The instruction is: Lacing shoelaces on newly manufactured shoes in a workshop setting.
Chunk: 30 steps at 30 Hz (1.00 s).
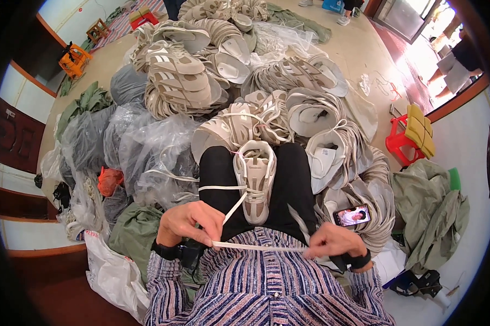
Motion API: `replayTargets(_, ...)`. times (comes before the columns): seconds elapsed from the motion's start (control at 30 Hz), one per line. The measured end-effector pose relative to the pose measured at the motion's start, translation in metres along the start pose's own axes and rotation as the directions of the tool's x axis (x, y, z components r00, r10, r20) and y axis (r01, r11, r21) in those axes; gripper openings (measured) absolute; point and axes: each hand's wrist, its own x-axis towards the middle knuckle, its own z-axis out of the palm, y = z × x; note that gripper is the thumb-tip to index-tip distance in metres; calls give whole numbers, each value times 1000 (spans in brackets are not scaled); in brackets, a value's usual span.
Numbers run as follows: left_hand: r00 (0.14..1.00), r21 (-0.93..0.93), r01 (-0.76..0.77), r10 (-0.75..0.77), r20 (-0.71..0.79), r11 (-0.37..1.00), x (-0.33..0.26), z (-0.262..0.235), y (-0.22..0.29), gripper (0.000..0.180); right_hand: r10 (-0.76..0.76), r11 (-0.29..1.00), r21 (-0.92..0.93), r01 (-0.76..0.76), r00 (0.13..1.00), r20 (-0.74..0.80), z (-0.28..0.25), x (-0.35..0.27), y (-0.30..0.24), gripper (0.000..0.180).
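A beige and white shoe upper (256, 182) rests between my knees, its toe end toward me, with a cream shoelace (237, 209) threaded partway through it. My left hand (193, 223) pinches the lace just left of the upper. From there the lace runs taut across my lap to my right hand (337, 240), whose closed fingers grip it. Another stretch of lace loops left over my thigh. Beyond my knees, laced uppers (245, 122) lie against the heap.
Bundles of stacked uppers (180, 81) pile up ahead and to my right. A lit phone (352, 215) lies on one bundle. Plastic-wrapped bags (147, 130) crowd the left. A red stool (400, 136) with a yellow cushion stands at the right wall, near green sheeting (432, 206).
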Motion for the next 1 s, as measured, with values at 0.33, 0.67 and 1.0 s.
replayTargets(0.33,555,-140,-697,406,-726,703,-23,-16,9,7,170,887,424,180,728,-664,17,67,27,42)
replayTargets(0.67,-337,-94,595,142,-931,798,-212,-64,-10,20,-269,924,-374,80,832,-486,39,196,50,16)
replayTargets(1.0,226,-151,624,-362,-904,767,-28,2,-70,20,-131,987,-142,79,903,-409,31,195,53,15)
